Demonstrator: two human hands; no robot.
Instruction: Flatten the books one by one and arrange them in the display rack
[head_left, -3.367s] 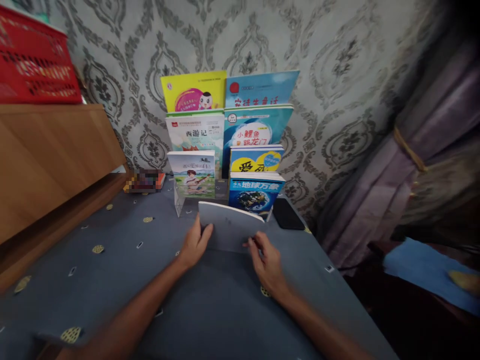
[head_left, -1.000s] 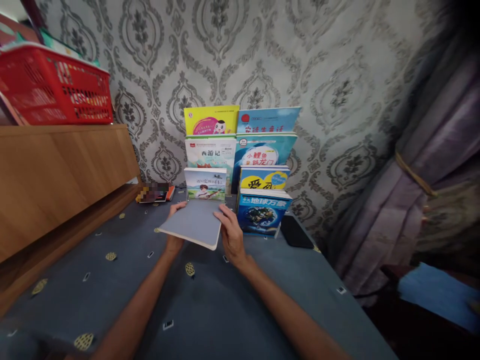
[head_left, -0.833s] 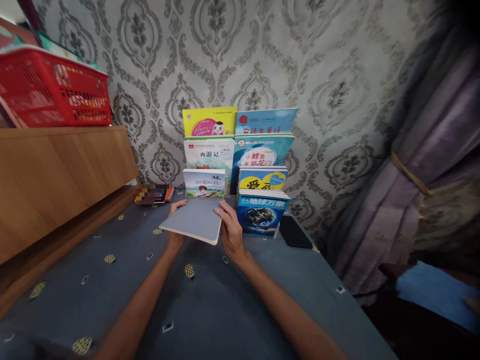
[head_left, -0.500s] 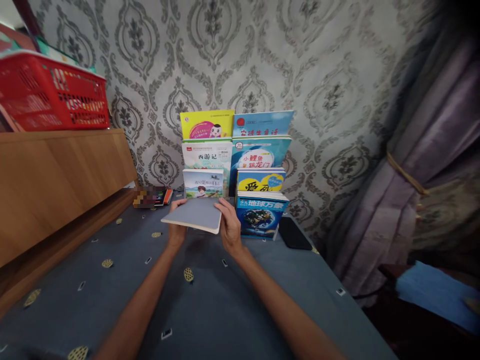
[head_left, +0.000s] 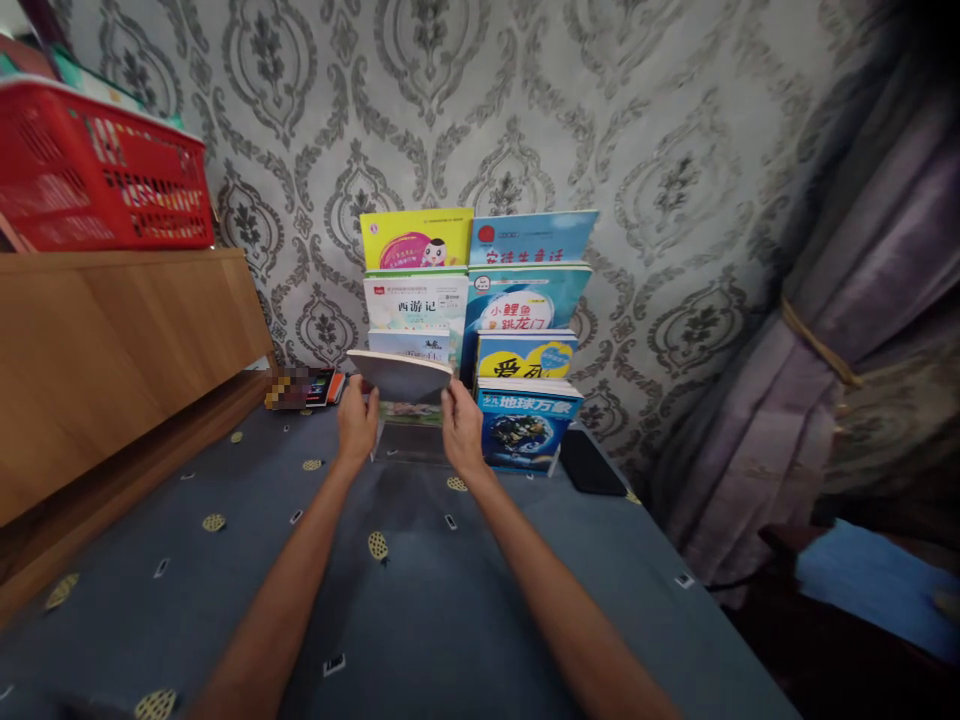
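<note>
View through the head camera, as I follow it remotely. The left hand (head_left: pixel 357 422) and right hand (head_left: pixel 463 428) pinch 1 grey book (head_left: pixel 399 378) by its 2 sides, each thumb on the near face and the fingers curled around the edge. The grey book is tilted, with its pale edge uppermost, in front of the pale book (head_left: pixel 388 343) at the front of the left column, hiding its middle. Below lies the low front of a clear stand (head_left: pixel 411 444); I cannot tell whether the grey book touches it. Behind the pale book rise a white book (head_left: pixel 405 304) and a yellow book (head_left: pixel 386 232). The right column shows 4 covers, the globe book (head_left: pixel 525 428) foremost. On the cloth-covered counter (head_left: pixel 420 610), a black slab (head_left: pixel 592 463) lies just beside the globe book. At left, a red basket (head_left: pixel 154 165) sits on a wooden cabinet (head_left: pixel 135 330).
</note>
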